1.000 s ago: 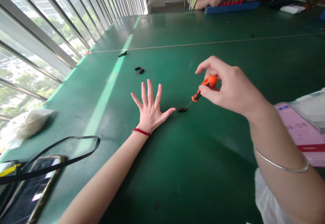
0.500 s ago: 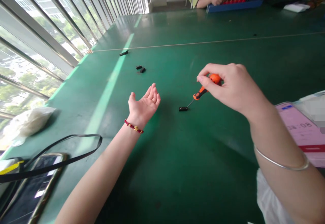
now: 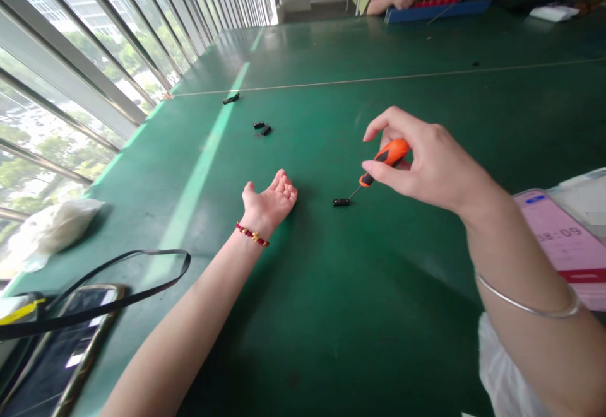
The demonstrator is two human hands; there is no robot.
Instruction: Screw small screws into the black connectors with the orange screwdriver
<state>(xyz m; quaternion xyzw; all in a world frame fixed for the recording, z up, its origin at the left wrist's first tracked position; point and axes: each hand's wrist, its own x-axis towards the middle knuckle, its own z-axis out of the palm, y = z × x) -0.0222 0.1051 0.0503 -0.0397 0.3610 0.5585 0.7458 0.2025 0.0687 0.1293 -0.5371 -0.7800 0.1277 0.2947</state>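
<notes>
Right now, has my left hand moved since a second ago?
Yes: the left hand has pulled back from the black block, fingers now curled.

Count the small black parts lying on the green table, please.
4. One small black part lies at the tip of the orange screwdriver. Two more lie close together farther away, and one lies beyond them. Others may be hidden under the right hand.

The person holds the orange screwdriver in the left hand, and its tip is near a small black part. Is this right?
No, the head view shows the orange screwdriver in the right hand, not the left. Its tip is near the small black part, as you say.
</notes>
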